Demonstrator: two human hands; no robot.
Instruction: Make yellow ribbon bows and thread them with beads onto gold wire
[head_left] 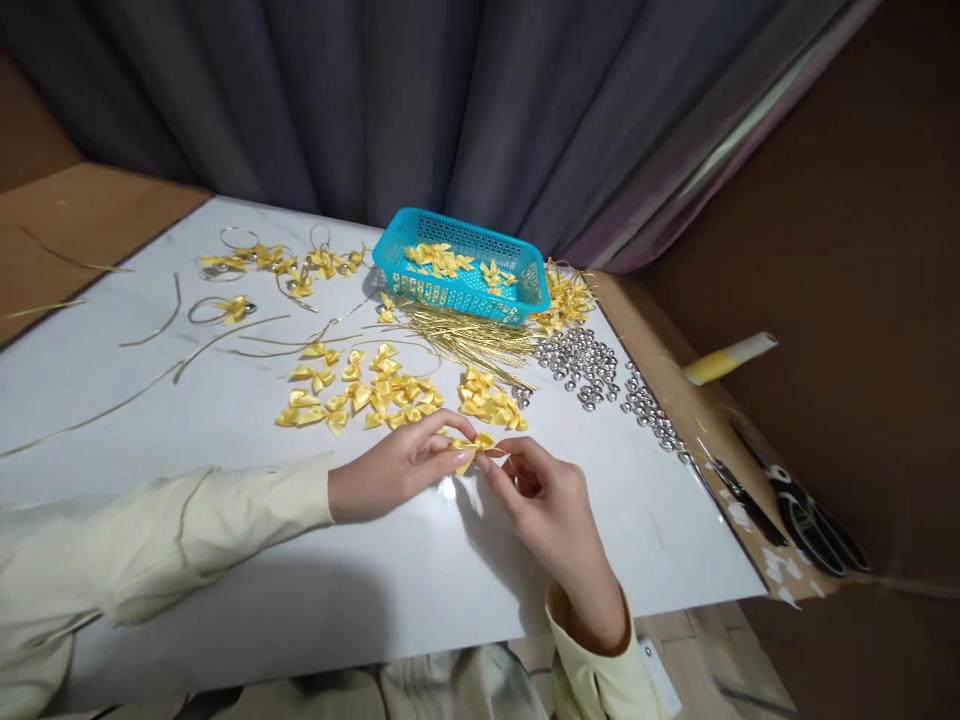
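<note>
Between my two hands, just above the white tabletop (645,560), is a small yellow ribbon bow (484,441). My left hand (409,460) pinches its left side with thumb and fingers. From the right, the thumb and index finger of my right hand (544,495) close on the bow's edge; any cord or wire there is too small to make out. Beyond my hands lie loose yellow bows (382,390), with another pile of bows (489,400) closer to my fingertips. Gold cords (465,335) lie bundled behind them.
A blue plastic basket (465,300) holds more yellow bows at the back. Small silver beads (581,362) spread to its right. Looped cords with bows (262,258) lie at the far left. Scissors (814,525), a pointed black tool (750,500) and a yellow-white tube (729,358) are along the right edge.
</note>
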